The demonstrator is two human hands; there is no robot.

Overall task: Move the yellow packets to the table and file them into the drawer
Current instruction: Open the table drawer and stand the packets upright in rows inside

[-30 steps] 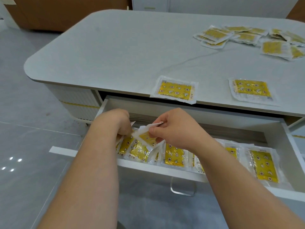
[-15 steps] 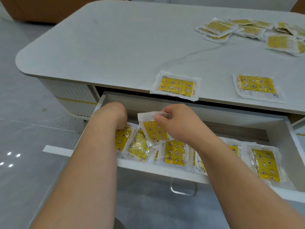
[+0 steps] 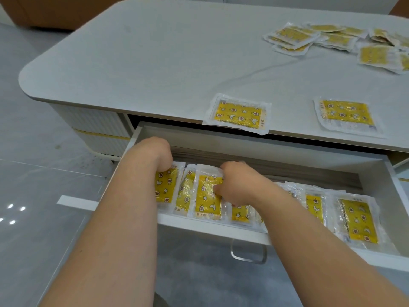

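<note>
The white drawer (image 3: 212, 229) is pulled out under the grey table (image 3: 155, 63). Several yellow packets stand filed in a row inside it. My right hand (image 3: 238, 185) pinches one yellow packet (image 3: 207, 196) by its top and right edge, set upright in the row. My left hand (image 3: 155, 155) is curled over the top of the leftmost packet (image 3: 164, 185), its fingers hidden behind the wrist. Two single packets lie at the table's front edge, one (image 3: 238, 114) in the middle, another (image 3: 345, 115) to the right. A loose pile of packets (image 3: 332, 38) lies at the far right.
A clear handle (image 3: 247, 254) hangs under the drawer front. Grey tiled floor (image 3: 33, 185) spreads to the left and below. A brown cabinet (image 3: 55, 12) stands at the far left behind the table.
My right hand has lowered the packet from above the row down into the drawer, next to the left packets. My left hand stayed on the leftmost packets.
</note>
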